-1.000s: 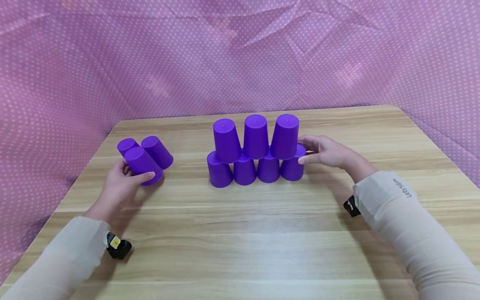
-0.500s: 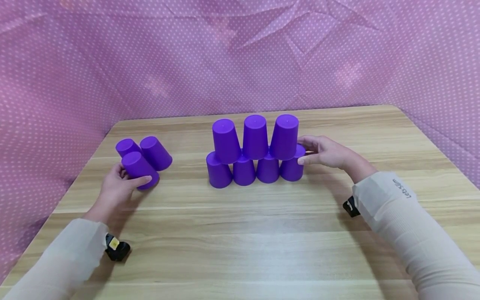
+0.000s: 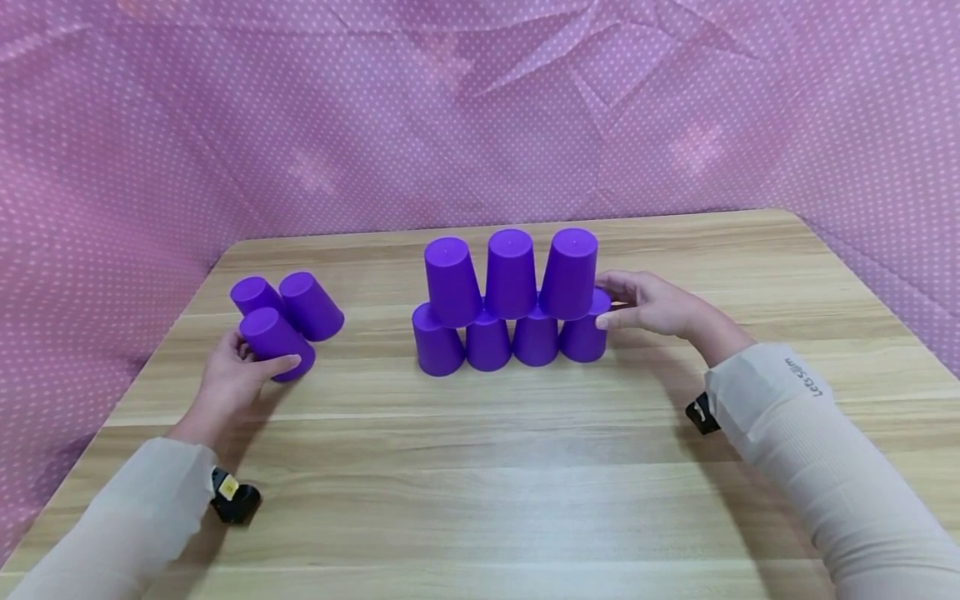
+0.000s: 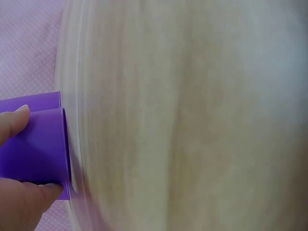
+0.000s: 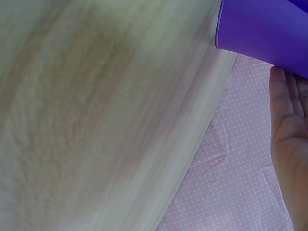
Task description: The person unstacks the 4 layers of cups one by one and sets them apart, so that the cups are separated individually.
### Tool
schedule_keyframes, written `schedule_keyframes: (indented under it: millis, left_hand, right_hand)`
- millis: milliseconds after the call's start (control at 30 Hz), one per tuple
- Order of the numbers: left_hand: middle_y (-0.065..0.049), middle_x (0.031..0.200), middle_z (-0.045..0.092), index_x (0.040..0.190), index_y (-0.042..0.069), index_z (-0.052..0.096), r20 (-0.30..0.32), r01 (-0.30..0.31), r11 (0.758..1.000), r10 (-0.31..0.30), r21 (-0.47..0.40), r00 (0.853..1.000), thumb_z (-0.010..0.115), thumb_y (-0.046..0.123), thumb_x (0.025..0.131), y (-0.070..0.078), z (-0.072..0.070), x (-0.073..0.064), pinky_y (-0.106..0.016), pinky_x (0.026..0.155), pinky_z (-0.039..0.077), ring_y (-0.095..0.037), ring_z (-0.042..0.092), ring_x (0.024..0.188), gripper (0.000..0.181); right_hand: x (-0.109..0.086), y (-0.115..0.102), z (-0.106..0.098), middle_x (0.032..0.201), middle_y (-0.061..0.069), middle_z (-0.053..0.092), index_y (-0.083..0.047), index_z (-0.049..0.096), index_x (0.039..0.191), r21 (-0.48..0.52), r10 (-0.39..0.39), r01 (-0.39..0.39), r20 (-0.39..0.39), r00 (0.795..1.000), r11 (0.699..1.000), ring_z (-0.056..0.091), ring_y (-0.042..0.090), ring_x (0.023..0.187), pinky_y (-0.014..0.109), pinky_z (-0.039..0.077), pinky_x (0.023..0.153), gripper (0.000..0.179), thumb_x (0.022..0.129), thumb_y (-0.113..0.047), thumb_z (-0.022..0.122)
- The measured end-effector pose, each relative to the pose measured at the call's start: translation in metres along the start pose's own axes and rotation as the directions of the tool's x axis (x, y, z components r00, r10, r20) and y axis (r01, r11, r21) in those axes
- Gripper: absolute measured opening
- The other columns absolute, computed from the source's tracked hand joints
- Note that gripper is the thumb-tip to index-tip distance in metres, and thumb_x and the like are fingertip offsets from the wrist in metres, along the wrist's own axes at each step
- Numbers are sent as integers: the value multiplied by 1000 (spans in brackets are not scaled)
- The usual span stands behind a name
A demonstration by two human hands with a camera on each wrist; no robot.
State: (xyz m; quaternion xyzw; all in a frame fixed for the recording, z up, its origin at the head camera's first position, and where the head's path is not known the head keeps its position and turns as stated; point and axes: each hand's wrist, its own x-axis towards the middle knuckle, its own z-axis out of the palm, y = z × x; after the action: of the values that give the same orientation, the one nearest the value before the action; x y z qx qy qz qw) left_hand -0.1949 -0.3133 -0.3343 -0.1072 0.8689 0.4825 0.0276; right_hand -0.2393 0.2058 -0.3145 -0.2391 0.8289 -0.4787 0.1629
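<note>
In the head view, my left hand (image 3: 231, 375) grips the front purple cup (image 3: 273, 337) of a group of three, thumb across its near side. That cup is upside down, close in front of the back-left cup (image 3: 255, 294) and the back-right cup (image 3: 311, 306). The left wrist view shows the thumb (image 4: 29, 199) and a fingertip on opposite sides of the gripped cup (image 4: 36, 144). My right hand (image 3: 652, 304) holds the rightmost bottom cup (image 3: 585, 337) of a two-row stack, thumb at its front and fingers behind. In the right wrist view, fingertips (image 5: 277, 77) meet a purple cup (image 5: 262, 33).
Beside that end cup, several upside-down cups form the bottom row (image 3: 489, 346). Three more sit above, bridging the gaps, including the middle upper cup (image 3: 512, 275). All stand on a wood-grain table (image 3: 480, 475). Pink dotted cloth (image 3: 480, 117) hangs behind.
My left hand has drawn its cup slightly left and toward me, away from the two behind it. The right hand and the stack look almost unmoved.
</note>
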Motion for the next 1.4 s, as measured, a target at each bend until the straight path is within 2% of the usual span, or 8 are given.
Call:
schedule_keyframes:
  millis: [267,567,733,900,1067,1167,1267,1400]
  left_hand:
    - [-24,150,16,145,-2,5,7,-50,999,50,-14,999,70,18,83,-2,1,0,-49,113,20,-39,19,137,93]
    - [-26,150,16,147,0,4,46,-45,999,44,18,998,68,27,84,-1,-3,-3,-53,112,20,-42,19,136,94]
    - [-27,148,21,145,-2,10,13,-47,998,47,47,999,68,32,84,3,-6,-3,-53,112,21,-42,22,135,90]
    - [-24,147,25,144,-1,14,-47,-55,998,55,8,997,68,29,84,11,-8,-2,-47,112,26,-38,26,135,86]
    - [-21,150,21,146,4,15,-71,-57,998,57,-2,996,67,31,85,20,-11,-4,-43,114,23,-33,22,138,85]
    - [-19,149,24,144,3,20,-103,-111,994,108,-24,989,67,25,85,28,-14,-5,-33,115,22,-26,22,139,79]
    - [-18,146,31,141,3,27,-147,-180,983,175,-20,974,68,19,85,41,-17,-6,-23,113,24,-22,27,138,72]
    - [-13,146,33,141,5,29,-170,-212,977,215,38,962,68,24,84,64,-20,-9,-21,112,24,-20,29,137,72]
  right_hand:
    - [0,1,-1,129,24,50,7,37,135,-5,-3,3,2,1000,1000,46,35,122,45,37,106,58,85,-5,63]
    - [0,0,-1,130,24,50,7,36,136,-4,2,-2,4,1000,1000,46,35,122,46,36,106,59,85,-5,63]
    - [0,-1,-1,130,24,49,7,36,136,5,7,-7,4,1000,1000,46,35,123,46,35,107,59,85,-4,63]
    - [0,-1,0,130,24,50,7,36,135,-1,11,-11,0,1000,1000,46,35,122,46,36,106,59,84,-4,64]
    - [1,-1,1,128,23,52,6,37,135,-14,22,-22,-3,1000,1000,48,33,121,41,40,104,58,85,-6,64]
    - [1,-1,1,127,22,53,6,38,135,-16,25,-25,0,1000,1000,49,31,119,36,43,101,56,86,-6,63]
    - [1,-1,1,126,22,53,6,37,135,-14,26,-26,2,1000,1000,50,31,119,34,44,100,56,87,-7,63]
    - [0,-1,1,127,22,52,7,37,135,-18,24,-24,-1,1000,1000,49,32,119,38,42,102,57,86,-7,63]
